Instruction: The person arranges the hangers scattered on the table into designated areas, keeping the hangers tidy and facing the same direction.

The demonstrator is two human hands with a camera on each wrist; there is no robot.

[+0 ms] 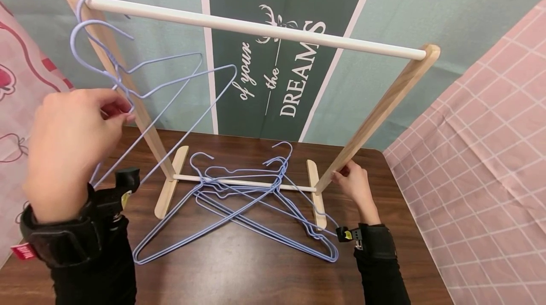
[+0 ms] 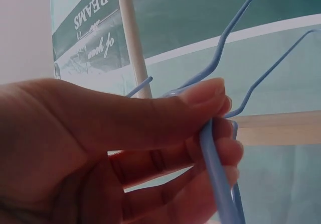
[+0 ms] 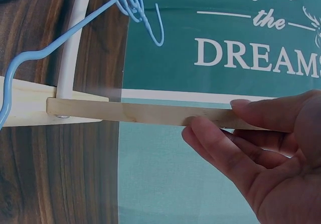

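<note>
My left hand (image 1: 74, 139) pinches a blue wire hanger (image 1: 94, 22) between thumb and fingers, just below its neck. That hanger's hook shows in front of and below the left end of the white top rod (image 1: 256, 27), seemingly apart from it. Behind it, a second blue hanger (image 1: 170, 57) hangs from the rod beside the left wooden post. Low on the other side, my right hand (image 1: 357, 184) grips the right wooden post (image 1: 379, 106) of the rack; the right wrist view shows thumb and fingers on opposite sides of this post (image 3: 150, 112).
Several blue hangers (image 1: 239, 217) lie overlapping on the brown wooden table (image 1: 230, 281), across the rack's lower white bar (image 1: 183, 178). Two wooden feet (image 1: 164, 198) stand on the tabletop. A green curtain with lettering (image 1: 294, 96) hangs behind; pink cloth (image 1: 482, 153) borders the right.
</note>
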